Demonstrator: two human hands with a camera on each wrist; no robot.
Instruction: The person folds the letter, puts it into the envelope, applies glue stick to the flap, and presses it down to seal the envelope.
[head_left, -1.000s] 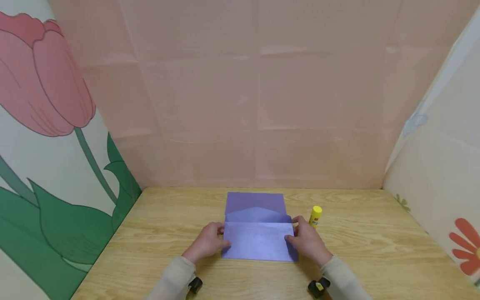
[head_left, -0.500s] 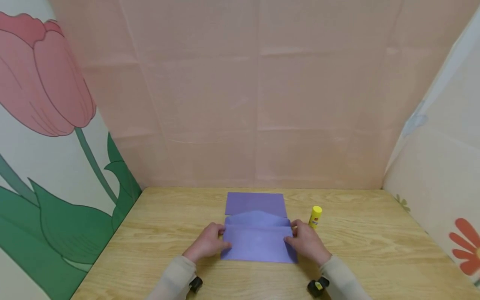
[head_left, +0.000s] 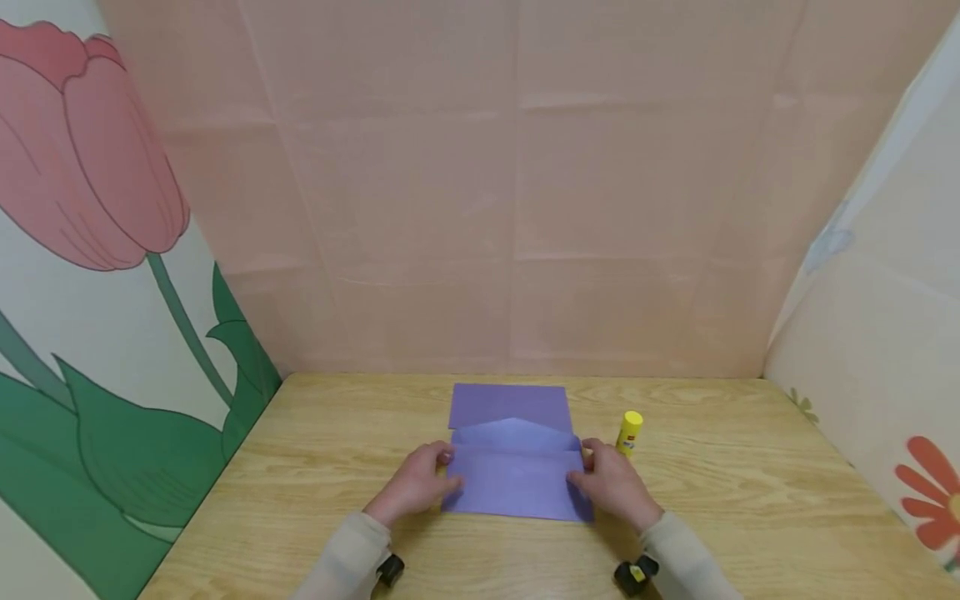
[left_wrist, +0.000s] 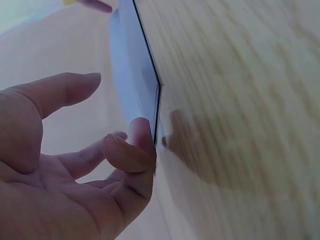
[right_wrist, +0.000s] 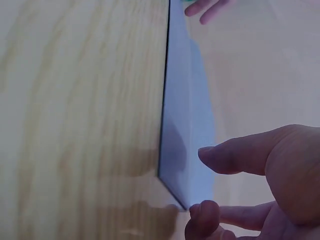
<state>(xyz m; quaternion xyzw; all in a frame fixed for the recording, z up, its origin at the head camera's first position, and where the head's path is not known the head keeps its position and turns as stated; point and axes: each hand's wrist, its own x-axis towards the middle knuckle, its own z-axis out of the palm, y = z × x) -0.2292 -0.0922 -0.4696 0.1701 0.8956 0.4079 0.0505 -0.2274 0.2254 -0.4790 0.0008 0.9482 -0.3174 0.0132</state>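
A lilac envelope (head_left: 517, 485) lies on the wooden table, its pointed flap (head_left: 514, 435) unfolded away from me. My left hand (head_left: 415, 482) is at its left side; in the left wrist view the fingers touch the edge while the thumb (left_wrist: 82, 89) hovers apart from the paper. On the opposite side, my right hand (head_left: 617, 486) has fingertips right at the corner in the right wrist view, the thumb (right_wrist: 220, 159) raised over the surface. Behind the flap lies a darker purple rectangle of paper or card (head_left: 510, 406), partly covered by the flap.
Just beyond my right hand stands a yellow glue stick (head_left: 630, 433). A pinkish sheet (head_left: 517, 208) hangs along the table's back edge. Side panels with a printed tulip (head_left: 112, 158) and a red flower (head_left: 930, 492) flank the table (head_left: 300, 500).
The envelope's near panel has settled lower, with its crease slightly closer to me, and it shifted slightly toward me and back. Both hands stay almost in place; the glue stick has not moved.
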